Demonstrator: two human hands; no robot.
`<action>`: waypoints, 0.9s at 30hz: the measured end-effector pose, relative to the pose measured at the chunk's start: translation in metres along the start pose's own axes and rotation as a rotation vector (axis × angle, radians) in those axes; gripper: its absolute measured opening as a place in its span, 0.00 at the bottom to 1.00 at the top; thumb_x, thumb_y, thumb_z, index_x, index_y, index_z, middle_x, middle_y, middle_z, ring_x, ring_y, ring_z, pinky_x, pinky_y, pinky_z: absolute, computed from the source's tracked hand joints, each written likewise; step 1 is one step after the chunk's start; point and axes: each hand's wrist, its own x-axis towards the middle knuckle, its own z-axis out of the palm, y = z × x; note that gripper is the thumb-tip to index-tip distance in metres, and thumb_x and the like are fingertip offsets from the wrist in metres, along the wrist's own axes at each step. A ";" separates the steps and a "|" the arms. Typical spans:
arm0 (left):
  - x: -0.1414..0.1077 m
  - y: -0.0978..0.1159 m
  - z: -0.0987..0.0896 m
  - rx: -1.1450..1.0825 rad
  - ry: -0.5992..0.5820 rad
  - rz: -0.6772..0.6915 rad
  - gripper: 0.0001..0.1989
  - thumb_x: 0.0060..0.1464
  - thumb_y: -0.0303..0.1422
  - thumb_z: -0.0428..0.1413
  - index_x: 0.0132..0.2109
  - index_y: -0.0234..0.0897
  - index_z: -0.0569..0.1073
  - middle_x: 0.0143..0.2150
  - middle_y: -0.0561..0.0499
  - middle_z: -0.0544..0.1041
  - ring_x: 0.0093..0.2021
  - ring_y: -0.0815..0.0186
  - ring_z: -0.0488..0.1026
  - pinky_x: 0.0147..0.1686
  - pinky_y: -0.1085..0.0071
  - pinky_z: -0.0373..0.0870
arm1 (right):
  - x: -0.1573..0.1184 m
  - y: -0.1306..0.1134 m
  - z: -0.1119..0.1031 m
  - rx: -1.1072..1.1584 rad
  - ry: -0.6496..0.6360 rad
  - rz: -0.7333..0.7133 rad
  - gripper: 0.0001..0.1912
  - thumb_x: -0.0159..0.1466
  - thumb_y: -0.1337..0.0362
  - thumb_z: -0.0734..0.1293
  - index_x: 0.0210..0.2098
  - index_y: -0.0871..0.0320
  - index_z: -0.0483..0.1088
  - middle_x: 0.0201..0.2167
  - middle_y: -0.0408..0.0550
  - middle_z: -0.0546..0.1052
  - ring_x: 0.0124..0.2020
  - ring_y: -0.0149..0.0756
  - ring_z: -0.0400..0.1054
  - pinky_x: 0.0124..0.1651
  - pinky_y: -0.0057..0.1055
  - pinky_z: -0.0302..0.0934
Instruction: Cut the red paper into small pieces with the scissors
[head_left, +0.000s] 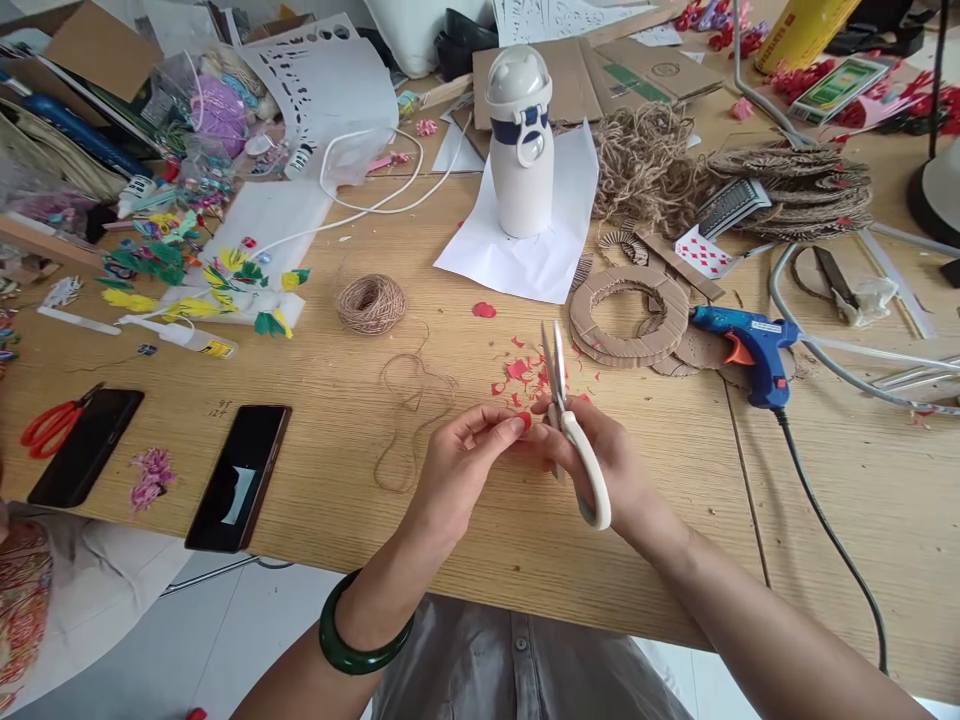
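Between the thumb and fingertips of my left hand [465,455] is a small red piece [523,420]. My right hand [604,455] holds white-handled scissors [592,475], their blades pointing away from me and slightly apart. The fingertips of both hands nearly meet over the wooden table. Red scraps [519,370] lie scattered just beyond the hands, and a larger red piece [484,310] rests farther back. A loose strand of twine [411,400] curls left of the scraps, near a ball of twine [372,303].
A white bottle [523,160] stands on white paper [469,240]. Cardboard rings [630,345] and a blue glue gun [765,355] with its cable lie at the right. Two phones [238,475] and red-handled scissors [52,430] are at the left, beside a partly visible person [82,590].
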 end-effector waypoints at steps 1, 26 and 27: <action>0.001 0.002 -0.002 0.003 0.020 0.003 0.08 0.48 0.35 0.65 0.31 0.35 0.78 0.32 0.51 0.80 0.36 0.67 0.76 0.41 0.71 0.72 | -0.001 -0.001 0.000 -0.033 -0.027 -0.006 0.22 0.56 0.50 0.72 0.39 0.59 0.66 0.23 0.38 0.65 0.23 0.29 0.59 0.26 0.28 0.53; 0.005 0.013 -0.010 -0.125 0.003 0.056 0.05 0.50 0.31 0.64 0.34 0.34 0.79 0.35 0.50 0.81 0.39 0.66 0.77 0.50 0.65 0.73 | -0.006 -0.002 -0.001 -0.169 -0.231 -0.022 0.20 0.57 0.51 0.74 0.36 0.63 0.70 0.22 0.37 0.60 0.24 0.27 0.49 0.24 0.27 0.45; 0.005 0.013 -0.010 -0.125 0.002 0.057 0.05 0.50 0.31 0.64 0.34 0.34 0.79 0.34 0.50 0.81 0.39 0.66 0.77 0.50 0.65 0.73 | -0.006 -0.002 -0.001 -0.172 -0.231 -0.025 0.20 0.57 0.51 0.74 0.36 0.62 0.70 0.22 0.37 0.60 0.23 0.27 0.49 0.24 0.27 0.44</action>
